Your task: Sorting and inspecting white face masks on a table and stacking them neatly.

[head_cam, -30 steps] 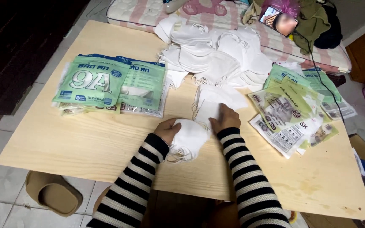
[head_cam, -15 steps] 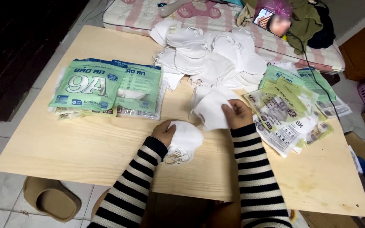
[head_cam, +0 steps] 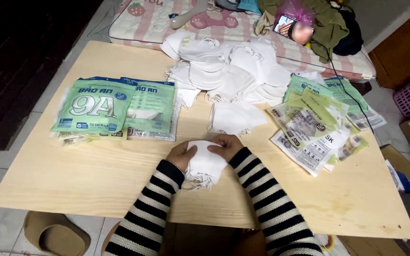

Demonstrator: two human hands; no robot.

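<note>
My left hand (head_cam: 181,155) and my right hand (head_cam: 227,144) both grip a small stack of white face masks (head_cam: 206,163) just above the wooden table (head_cam: 96,175), near its front edge. Elastic loops hang from the stack's lower side. Both sleeves are black and white striped. A short way beyond my hands lies another flat white mask (head_cam: 236,117). A big loose heap of white masks (head_cam: 224,71) covers the far middle of the table.
Green sealed mask packets (head_cam: 115,106) are stacked at the left. Empty printed packet sleeves (head_cam: 316,125) lie fanned out at the right. A pink mattress (head_cam: 167,23) with clothes and a phone (head_cam: 285,26) borders the far edge. A slipper (head_cam: 55,233) sits on the floor.
My right hand has come back from the flat mask further out and joined my left hand on the stack. The camera has shifted closer.
</note>
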